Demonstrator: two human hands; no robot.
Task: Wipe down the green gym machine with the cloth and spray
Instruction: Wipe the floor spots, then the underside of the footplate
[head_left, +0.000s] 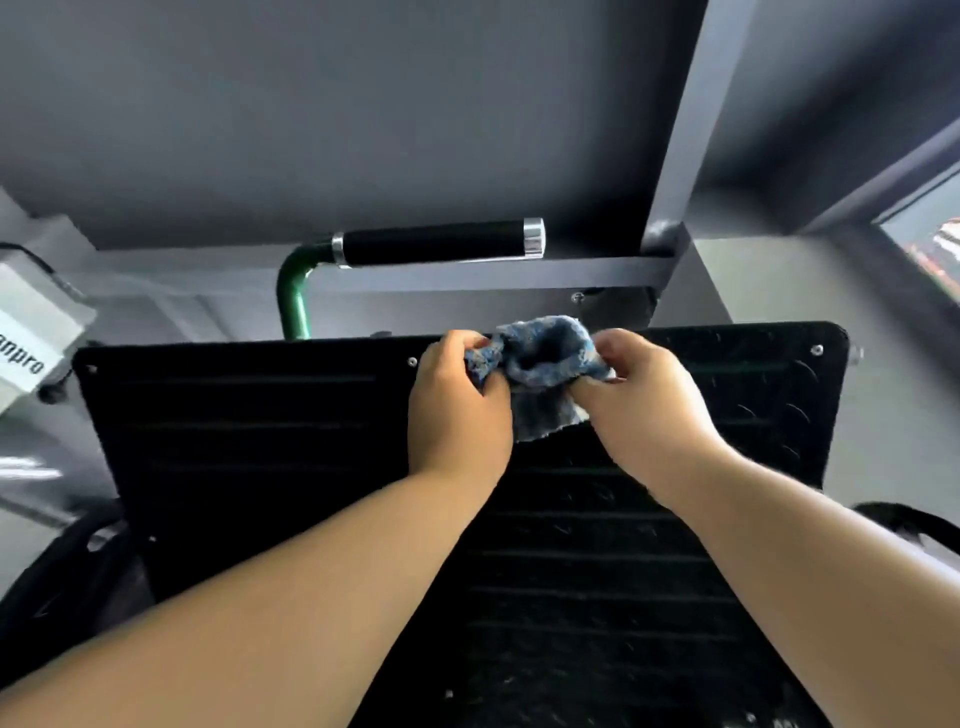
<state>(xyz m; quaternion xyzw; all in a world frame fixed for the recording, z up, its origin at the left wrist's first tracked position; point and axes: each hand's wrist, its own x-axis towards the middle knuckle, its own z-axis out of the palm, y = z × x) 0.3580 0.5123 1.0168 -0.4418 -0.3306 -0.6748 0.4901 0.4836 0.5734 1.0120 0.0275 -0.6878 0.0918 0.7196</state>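
Blue cloth (540, 358), long axis left to right, pinched at either end by left hand (457, 410) and right hand (644, 400) above black footplate (234, 415).

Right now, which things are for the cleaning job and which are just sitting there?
For the job: blue cloth; black ribbed plate; green tube; black handle. No spray bottle shows.

Just there: white labelled box; window; black strap.
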